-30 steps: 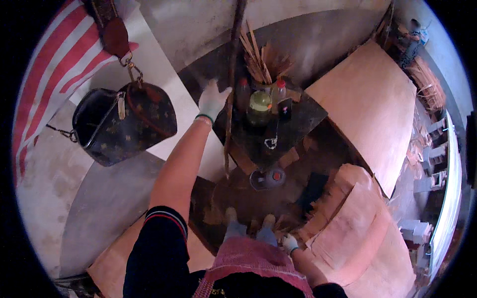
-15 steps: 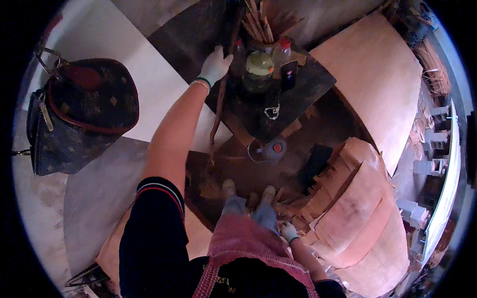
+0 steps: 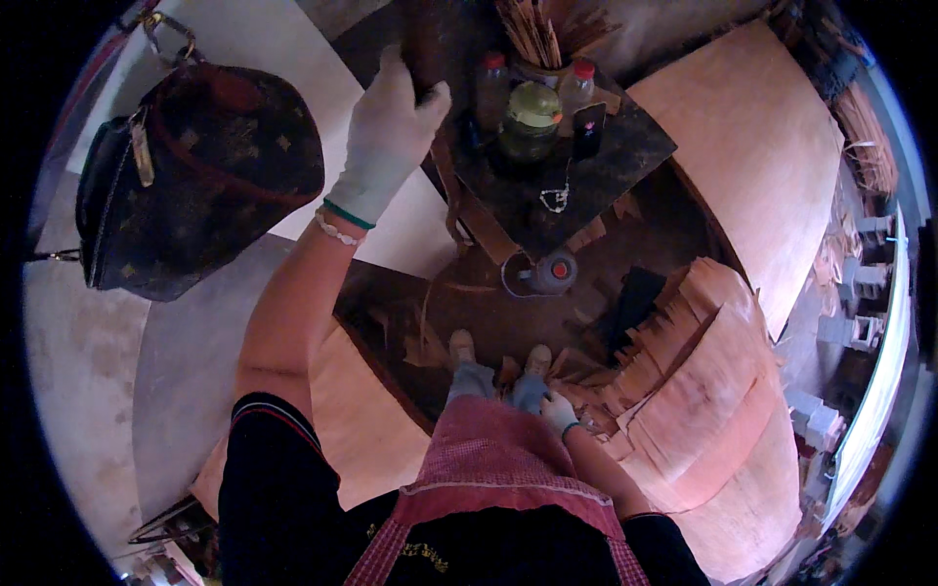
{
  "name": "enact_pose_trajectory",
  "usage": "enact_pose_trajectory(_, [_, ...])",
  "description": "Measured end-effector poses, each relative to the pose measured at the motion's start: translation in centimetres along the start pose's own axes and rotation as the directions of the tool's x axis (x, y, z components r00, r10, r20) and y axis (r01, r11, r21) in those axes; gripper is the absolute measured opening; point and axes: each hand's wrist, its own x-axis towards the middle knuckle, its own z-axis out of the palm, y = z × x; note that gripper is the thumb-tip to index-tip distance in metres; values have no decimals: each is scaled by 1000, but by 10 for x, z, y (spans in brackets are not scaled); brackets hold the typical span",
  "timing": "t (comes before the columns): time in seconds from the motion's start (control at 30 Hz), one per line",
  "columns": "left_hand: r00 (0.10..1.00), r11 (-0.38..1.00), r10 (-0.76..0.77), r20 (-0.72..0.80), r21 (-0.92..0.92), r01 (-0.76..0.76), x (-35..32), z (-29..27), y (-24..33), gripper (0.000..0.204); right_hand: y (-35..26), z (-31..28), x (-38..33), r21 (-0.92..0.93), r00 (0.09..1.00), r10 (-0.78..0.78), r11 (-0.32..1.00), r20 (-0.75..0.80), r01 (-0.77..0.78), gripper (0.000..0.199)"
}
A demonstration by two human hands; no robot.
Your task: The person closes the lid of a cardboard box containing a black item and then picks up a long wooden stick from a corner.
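Observation:
My left hand (image 3: 386,142), in a white glove with a green cuff, is raised beside the dark table. Its fingers and thumb close round a long dark wooden stick (image 3: 424,49), whose lower part runs down along the table's left edge. The end nearest me is dim and blurred. My right hand (image 3: 559,415), also gloved, hangs low by my leg, next to the torn edges of a stack of thin wood veneer sheets (image 3: 703,391). Its fingers are small and partly hidden, so whether they hold anything is unclear.
The dark table (image 3: 528,215) bears a green-lidded jar (image 3: 532,112), red-capped bottles (image 3: 491,83), a phone (image 3: 588,132) and a bundle of sticks (image 3: 531,34). A jug (image 3: 553,273) stands on the floor. A dark patterned bag (image 3: 210,176) is at left. Large veneer (image 3: 752,146) lies at right.
My left hand has come nearer to me and up, bringing the stick's upper part with it. My right hand has shifted slightly up and left. The whole view has tilted a little.

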Motion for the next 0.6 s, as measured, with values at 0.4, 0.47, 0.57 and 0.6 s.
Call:
enact_pose_trajectory(0.4, [950,985,-57,-308,136,103,-12,6,-127,42,7,-20,-14,-140,1000,-11,990,-29,6,34])
enact_pose_trajectory(0.47, [927,965,31,-374,252,70,-17,1,-130,47,-1,-31,-24,-218,998,-22,976,-56,9,33])
enact_pose_trajectory(0.57, [947,974,-40,-319,197,108,-28,-4,-128,48,-6,-43,-27,-196,999,28,980,26,-23,47])
enact_pose_trajectory(0.6, [957,972,-90,-277,185,145,-27,-7,-124,48,5,-41,-22,-209,999,44,977,-10,-45,41])
